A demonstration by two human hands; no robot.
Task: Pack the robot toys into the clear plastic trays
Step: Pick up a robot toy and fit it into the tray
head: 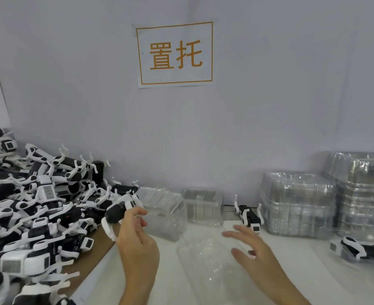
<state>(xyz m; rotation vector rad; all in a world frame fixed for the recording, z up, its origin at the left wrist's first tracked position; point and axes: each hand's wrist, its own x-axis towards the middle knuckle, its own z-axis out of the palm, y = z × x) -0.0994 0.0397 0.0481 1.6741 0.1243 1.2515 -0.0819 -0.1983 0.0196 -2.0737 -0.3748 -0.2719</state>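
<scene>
My left hand [135,236] grips a black-and-white robot dog toy [117,211] just right of a big heap of the same toys [34,208]. A clear plastic tray [205,254] lies flat on the white table in front of me. Above the tray's right side hovers my right hand [251,254], fingers spread and holding nothing. One toy [249,216] stands by the back wall, and another toy [357,249] lies in a tray at the far right.
Stacks of clear trays [298,201] stand at the back right, with a taller stack [366,192] beside them. Two loose clear trays [203,205] sit at the back centre. A brown cardboard sheet [93,258] lies under the heap. A sign [175,55] hangs on the wall.
</scene>
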